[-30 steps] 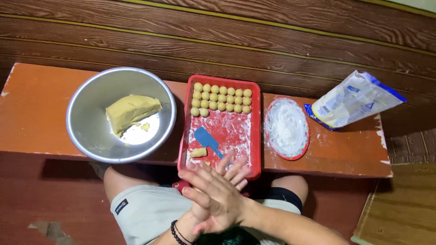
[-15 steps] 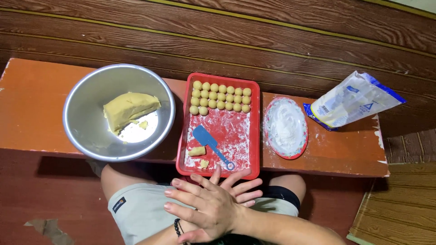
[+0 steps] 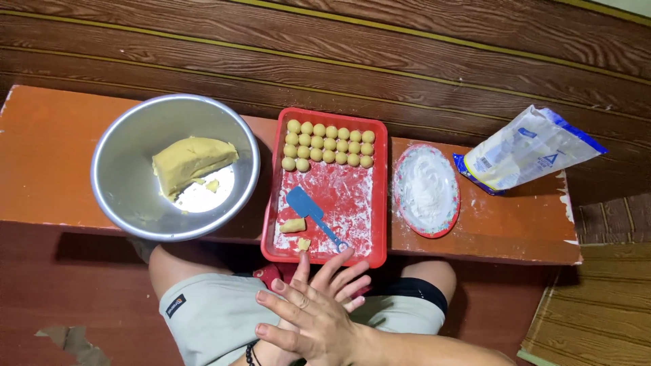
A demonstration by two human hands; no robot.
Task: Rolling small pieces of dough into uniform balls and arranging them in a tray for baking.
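My right hand (image 3: 315, 318) lies flat on top of my left hand (image 3: 346, 271), palm against palm, over my lap just below the red tray (image 3: 380, 196). Fingers of both are stretched and spread. Anything between the palms is hidden. The floured tray holds rows of several small yellow dough balls (image 3: 329, 144) at its far end. A blue spatula (image 3: 308, 209), a short dough piece (image 3: 293, 226) and a smaller bit (image 3: 303, 244) lie near its front. My fingertips reach almost to the tray's front rim.
A steel bowl (image 3: 125, 196) with a big lump of yellow dough (image 3: 190, 159) stands left of the tray on the orange bench (image 3: 47, 156). A red-rimmed plate (image 3: 401, 220) of white flour sits to the right, then a flour bag (image 3: 529, 146). A wooden wall lies behind.
My palms have slid over each other: the top hand's fingers swung from pointing up towards the tray to pointing left, and the lower hand's fingers now show beyond it.
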